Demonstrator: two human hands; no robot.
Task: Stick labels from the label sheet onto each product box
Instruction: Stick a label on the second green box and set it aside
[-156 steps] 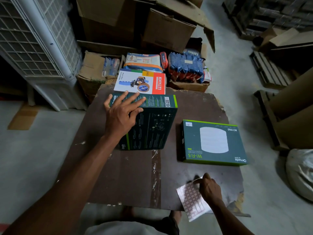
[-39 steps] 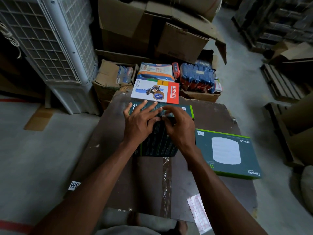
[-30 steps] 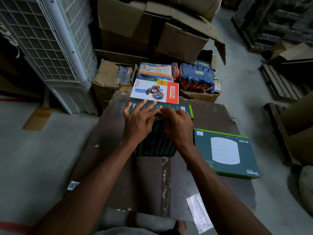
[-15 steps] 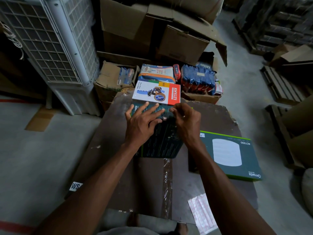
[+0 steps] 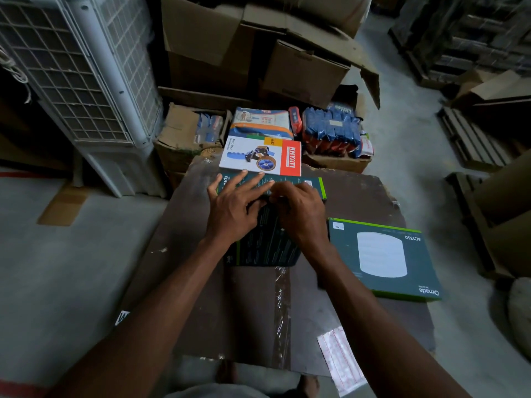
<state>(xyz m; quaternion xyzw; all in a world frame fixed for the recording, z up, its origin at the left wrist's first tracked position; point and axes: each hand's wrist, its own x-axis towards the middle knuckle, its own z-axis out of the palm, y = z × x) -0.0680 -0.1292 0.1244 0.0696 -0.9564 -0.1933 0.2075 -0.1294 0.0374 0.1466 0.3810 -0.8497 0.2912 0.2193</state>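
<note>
A dark green product box [image 5: 267,242] lies in the middle of the brown table board [image 5: 253,314]. My left hand [image 5: 232,208] rests flat on it with fingers spread. My right hand [image 5: 300,214] sits beside it on the box's far part, fingertips curled against my left thumb, pinching a small label that is mostly hidden. To the right lies a flat green Omada box [image 5: 382,254] with a small white label [image 5: 338,226] at its far left corner. The label sheet [image 5: 342,360] hangs over the table's near right edge. A white and red KHYATI box [image 5: 260,155] lies just beyond.
An air cooler [image 5: 86,81] stands at the left. Large cartons [image 5: 258,53], blue packs [image 5: 333,130] and other goods are stacked behind the table. Wooden pallets [image 5: 471,139] and cardboard lie on the floor to the right.
My right hand left the label sheet and came up to the dark green box beside my left hand. Over the last second both hands shifted only slightly on the box's far part.
</note>
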